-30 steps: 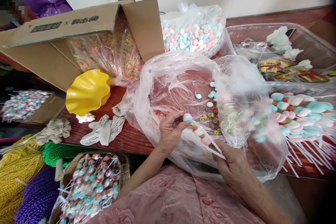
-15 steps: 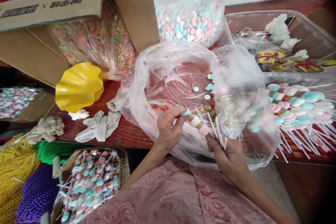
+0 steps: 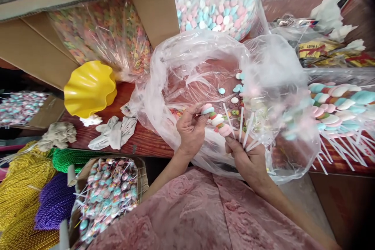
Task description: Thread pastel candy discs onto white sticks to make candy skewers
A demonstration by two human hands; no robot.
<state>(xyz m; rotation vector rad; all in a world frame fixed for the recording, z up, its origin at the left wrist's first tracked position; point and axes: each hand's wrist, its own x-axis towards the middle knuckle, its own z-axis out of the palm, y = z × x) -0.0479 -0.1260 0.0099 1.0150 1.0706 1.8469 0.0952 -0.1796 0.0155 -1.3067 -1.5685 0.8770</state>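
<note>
My left hand (image 3: pixel 191 129) pinches the top candy of a candy skewer (image 3: pixel 217 119), pink, white and coloured pieces threaded on a white stick. My right hand (image 3: pixel 246 157) grips the lower end of that stick together with several spare white sticks (image 3: pixel 243 131) that fan upward. Both hands work over the mouth of a big clear plastic bag (image 3: pixel 205 62) lying open on the red-brown table (image 3: pixel 140 144). Loose ring candies and round pastel candies (image 3: pixel 236 90) lie inside the bag.
Finished skewers (image 3: pixel 336 105) are piled at right. Behind stand a bag of pastel candies (image 3: pixel 216 4), a cardboard box (image 3: pixel 43 11) with ring candies, and a clear tray (image 3: pixel 322 19). A yellow bowl (image 3: pixel 89 88), rags, cord bundles (image 3: pixel 26 187) and a box of wrapped skewers (image 3: pixel 105 195) sit at left.
The view tilted down. My right hand shifted from one stick's end to gripping several sticks fanned upward, and the skewer rose slightly toward my left fingers.
</note>
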